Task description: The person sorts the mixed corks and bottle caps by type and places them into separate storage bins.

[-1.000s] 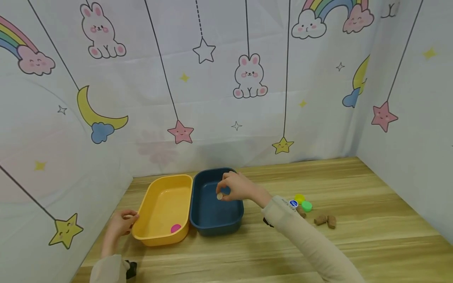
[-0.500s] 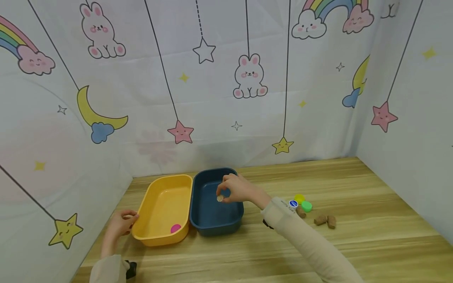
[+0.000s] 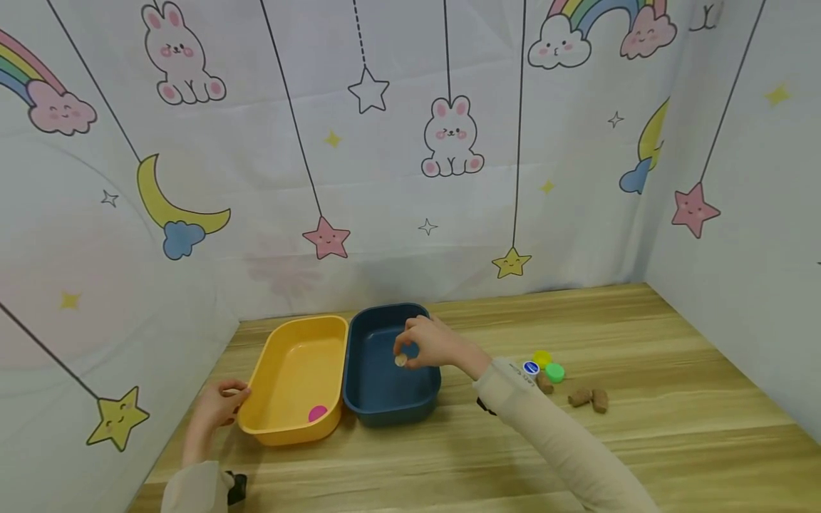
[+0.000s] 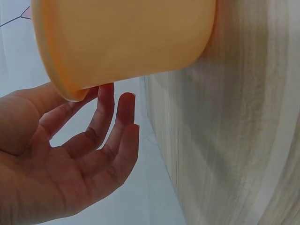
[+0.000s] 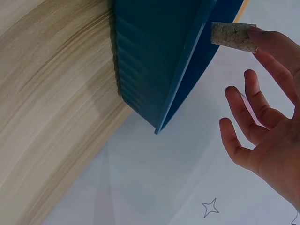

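My right hand [image 3: 431, 342] is over the dark blue bin [image 3: 391, 417], pinching a cork [image 3: 400, 360] between thumb and fingertips. In the right wrist view the cork [image 5: 233, 36] shows as a speckled tan cylinder just past the bin's rim, with the other fingers spread loosely below. My left hand [image 3: 219, 405] grips the left rim of the yellow bin [image 3: 256, 377]. In the left wrist view the thumb side goes over the rim of the yellow bin [image 4: 131, 37], while the fingers curl below beside its outer wall. A pink round cap [image 3: 317, 413] lies inside the yellow bin.
To the right on the wooden table [image 3: 487, 456] lie a yellow cap [image 3: 541, 358], a green cap [image 3: 554, 372] and a blue-and-white cap [image 3: 531, 368]. Several corks [image 3: 580, 397] lie close by, one partly behind the right sleeve. A printed curtain [image 3: 385, 178] stands behind.
My right hand stays over the blue bin, and the cork in its fingers has tipped and dropped very slightly. My left hand keeps its place on the yellow bin.
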{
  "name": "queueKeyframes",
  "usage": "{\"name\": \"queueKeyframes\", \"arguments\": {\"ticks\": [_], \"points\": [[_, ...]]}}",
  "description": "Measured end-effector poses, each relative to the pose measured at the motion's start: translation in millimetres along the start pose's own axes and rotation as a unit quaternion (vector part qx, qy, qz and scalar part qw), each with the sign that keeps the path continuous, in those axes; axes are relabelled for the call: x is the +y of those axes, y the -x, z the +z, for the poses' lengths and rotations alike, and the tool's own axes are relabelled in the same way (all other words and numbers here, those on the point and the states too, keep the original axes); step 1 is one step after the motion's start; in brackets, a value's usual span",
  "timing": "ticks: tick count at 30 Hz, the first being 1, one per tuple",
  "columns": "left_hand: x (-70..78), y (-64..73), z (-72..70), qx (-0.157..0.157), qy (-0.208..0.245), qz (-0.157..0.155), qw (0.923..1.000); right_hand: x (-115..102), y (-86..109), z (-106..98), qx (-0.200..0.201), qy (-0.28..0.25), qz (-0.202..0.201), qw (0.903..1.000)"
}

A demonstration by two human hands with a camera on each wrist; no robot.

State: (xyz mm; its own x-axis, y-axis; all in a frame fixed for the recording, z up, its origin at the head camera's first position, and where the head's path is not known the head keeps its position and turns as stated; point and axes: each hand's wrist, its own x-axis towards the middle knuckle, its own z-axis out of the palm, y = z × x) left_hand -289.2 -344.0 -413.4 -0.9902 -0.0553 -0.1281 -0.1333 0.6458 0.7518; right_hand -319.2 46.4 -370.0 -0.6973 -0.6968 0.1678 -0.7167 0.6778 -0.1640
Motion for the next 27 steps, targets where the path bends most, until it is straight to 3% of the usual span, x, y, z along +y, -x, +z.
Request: {"name": "queueKeyframes", "arguments": {"ticks": [27], "points": [[1.7, 0.8, -1.2, -0.003, -0.002, 0.0, 1.0, 0.8, -0.3, 7.2, -0.022, 0.01, 0.021, 0.9995]]}}
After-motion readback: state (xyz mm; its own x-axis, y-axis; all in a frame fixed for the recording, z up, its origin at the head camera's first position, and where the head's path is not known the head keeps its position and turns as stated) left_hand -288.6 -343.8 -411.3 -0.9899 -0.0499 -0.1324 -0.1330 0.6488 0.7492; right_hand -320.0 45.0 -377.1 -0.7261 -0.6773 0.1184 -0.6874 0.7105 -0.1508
